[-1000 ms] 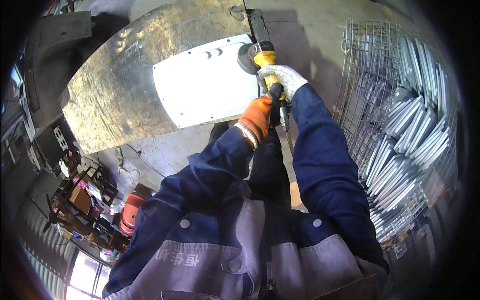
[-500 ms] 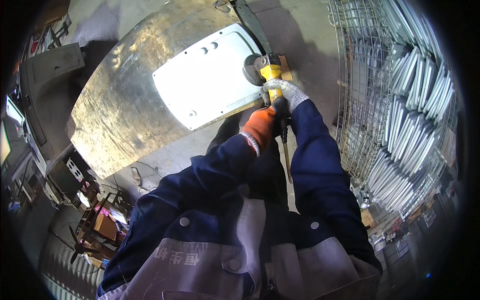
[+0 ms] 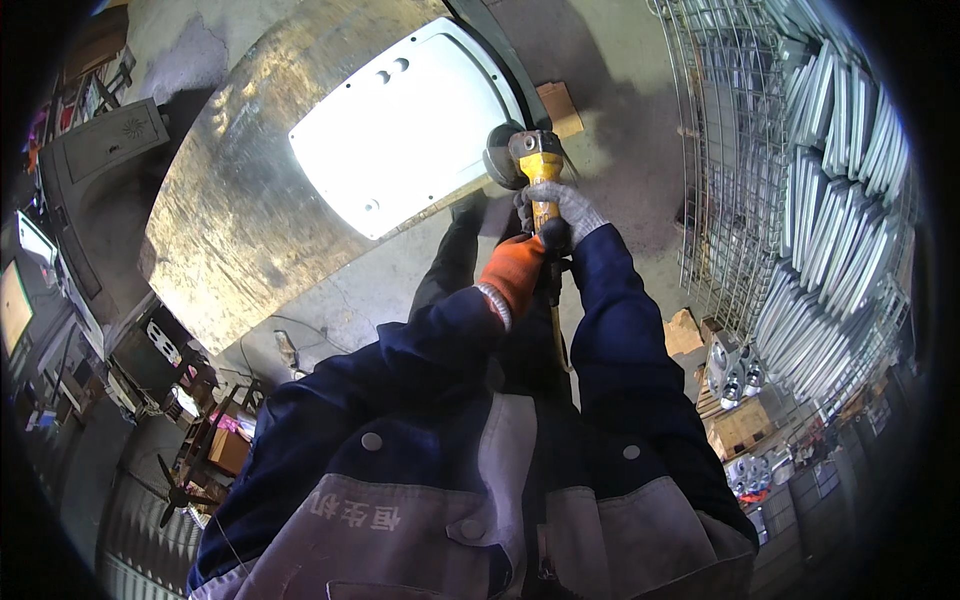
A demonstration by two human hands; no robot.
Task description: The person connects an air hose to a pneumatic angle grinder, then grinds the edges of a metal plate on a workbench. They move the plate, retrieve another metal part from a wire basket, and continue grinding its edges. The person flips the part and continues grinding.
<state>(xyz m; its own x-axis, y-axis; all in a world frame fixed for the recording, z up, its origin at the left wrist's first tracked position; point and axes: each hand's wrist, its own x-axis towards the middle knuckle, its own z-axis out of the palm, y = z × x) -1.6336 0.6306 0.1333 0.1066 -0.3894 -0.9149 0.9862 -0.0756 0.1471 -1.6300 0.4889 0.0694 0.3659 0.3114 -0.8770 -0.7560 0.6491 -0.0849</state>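
Both my hands are wrapped around a yellow-and-black angle grinder (image 3: 541, 170). My right hand (image 3: 572, 210), in a grey-white glove, closes over its yellow body just behind the head. My left hand (image 3: 512, 272), in an orange glove with a pale cuff, grips the dark rear part. The round dark disc (image 3: 504, 155) overlaps the right edge of a white panel (image 3: 400, 140) near its closest corner; whether it touches, I cannot tell. This panel has rounded corners, small holes along its rim and two round openings. It lies flat on a worn, brownish table (image 3: 220, 200).
A wire-mesh cage (image 3: 715, 170) stands on the right, with stacked grey metal plates (image 3: 835, 210) beside it. A cardboard piece (image 3: 560, 108) lies on the floor beyond the grinder. At left are a dark cabinet (image 3: 110, 150) and a fan (image 3: 178, 495). The grinder's cord (image 3: 560, 345) hangs towards me.
My hands have drawn the grinder towards me along the panel's right edge. Panel and table sit further up and left in the picture as the view shifts. Both hands keep their hold.
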